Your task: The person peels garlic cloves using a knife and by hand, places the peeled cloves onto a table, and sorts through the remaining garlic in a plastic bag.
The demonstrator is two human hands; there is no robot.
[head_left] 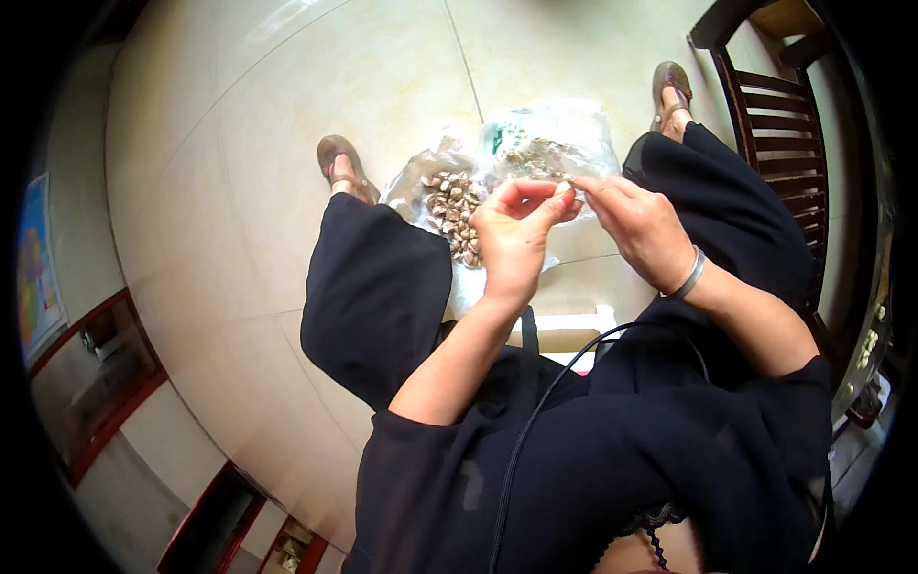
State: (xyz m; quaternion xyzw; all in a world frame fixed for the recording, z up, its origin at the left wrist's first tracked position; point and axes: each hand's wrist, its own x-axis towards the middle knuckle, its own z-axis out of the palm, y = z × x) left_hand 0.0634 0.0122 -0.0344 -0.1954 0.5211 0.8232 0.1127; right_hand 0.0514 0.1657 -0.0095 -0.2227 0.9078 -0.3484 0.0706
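Observation:
My left hand (514,244) is closed in a pinch, thumb and forefinger around a small pale piece that looks like a garlic clove (562,188). My right hand (643,228), with a silver bangle on its wrist, meets it there, its fingertips pressed together at the clove's end. Just beyond the left hand, a clear plastic bag (405,182) lies spread on the floor with many brown-and-white garlic cloves (451,203) in it. A second plastic bag (583,122), with green print, lies beyond both hands and holds brownish bits (535,153).
Pale floor tiles (239,191) surround the bags. My shoes (340,158) rest on either side of them. A dark wooden chair (779,124) stands at the right. Below my lap shows a white stool edge (564,335). A black cord (535,416) crosses my clothes.

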